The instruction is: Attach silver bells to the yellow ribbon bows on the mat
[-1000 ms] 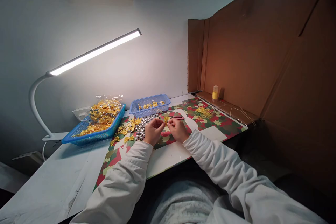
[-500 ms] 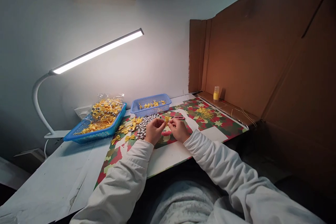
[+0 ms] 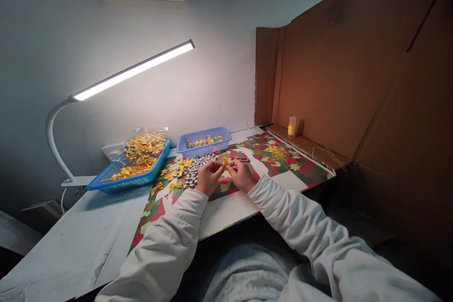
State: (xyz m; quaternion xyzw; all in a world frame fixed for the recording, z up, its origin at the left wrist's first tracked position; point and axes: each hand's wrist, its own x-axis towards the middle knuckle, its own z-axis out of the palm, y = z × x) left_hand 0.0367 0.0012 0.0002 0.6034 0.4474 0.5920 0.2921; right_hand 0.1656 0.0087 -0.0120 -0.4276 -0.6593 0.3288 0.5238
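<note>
Between my fingertips is a small yellow ribbon bow [image 3: 225, 161], pinched from both sides. My left hand [image 3: 209, 177] is closed on its left side, and my right hand [image 3: 241, 175] is closed on its right. Any thread or bell at the bow is too small to make out. Just left of my left hand lies a heap of silver bells [image 3: 193, 172]. Beyond them are loose yellow bows [image 3: 176, 186] with pale ties. Pink-handled snips [image 3: 241, 159] rest right behind my right hand.
A blue basket [image 3: 122, 186] heaped with yellow bows and silver bells stands at the left. A lighter blue basket [image 3: 203, 151] holds several bows at the back. Yellow cords [image 3: 276, 152] lie at the right, near a small yellow bottle [image 3: 291, 127]. A lamp [image 3: 134, 71] shines overhead.
The view has shifted very slightly. Both hands keep their pinch on the bow in nearly the same place.
</note>
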